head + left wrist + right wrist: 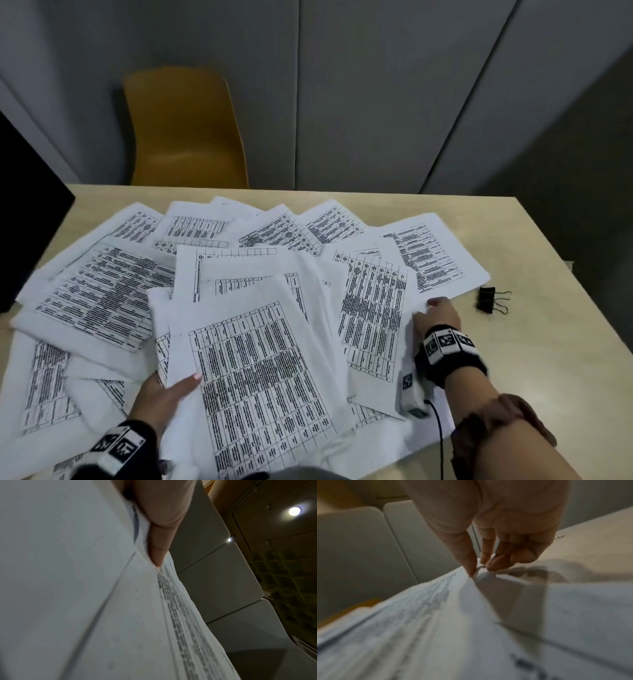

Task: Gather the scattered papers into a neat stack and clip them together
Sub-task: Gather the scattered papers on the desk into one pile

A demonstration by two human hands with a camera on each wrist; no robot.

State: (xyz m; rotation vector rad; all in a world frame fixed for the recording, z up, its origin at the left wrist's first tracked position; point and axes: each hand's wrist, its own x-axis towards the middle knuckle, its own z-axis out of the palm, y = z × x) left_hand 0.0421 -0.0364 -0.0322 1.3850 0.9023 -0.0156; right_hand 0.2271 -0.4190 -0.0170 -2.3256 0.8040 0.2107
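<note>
**Gathering the loose sheets, with the clip waiting**

I am working on the first step: pulling the scattered papers [219, 291] in toward one pile. They are lying fanned and overlapping across most of the surface [534, 342], printed tables facing up, corners pointing every way, so nothing is squared yet. The binder clip [490, 299] is sitting on bare surface just beyond the right-hand sheets, near my right hand but not touching it, and clipping is a long way off by my reckoning.

My left hand [164, 397] is gripping the near edge of a front sheet [260, 377]: the thumb is lying on top, and the other fingers are tucked underneath, out of sight. In the left wrist view one of my fingers [159, 545] is pressing down against the paper edge, so this hand is closed on that sheet.

My right hand [436, 317] is reaching over the right side of the spread. In the right wrist view my fingers [471, 555] are drawn together, thumb against fingertips, pinching a puckered corner of a sheet [373, 308].

Next I am judging that both hands need to sweep their sheets toward the middle. The pinched corner is already crumpling, so a gentler, flatter hold would likely serve better. Then the heap needs lifting and tapping on edge before the clip goes on.
</note>
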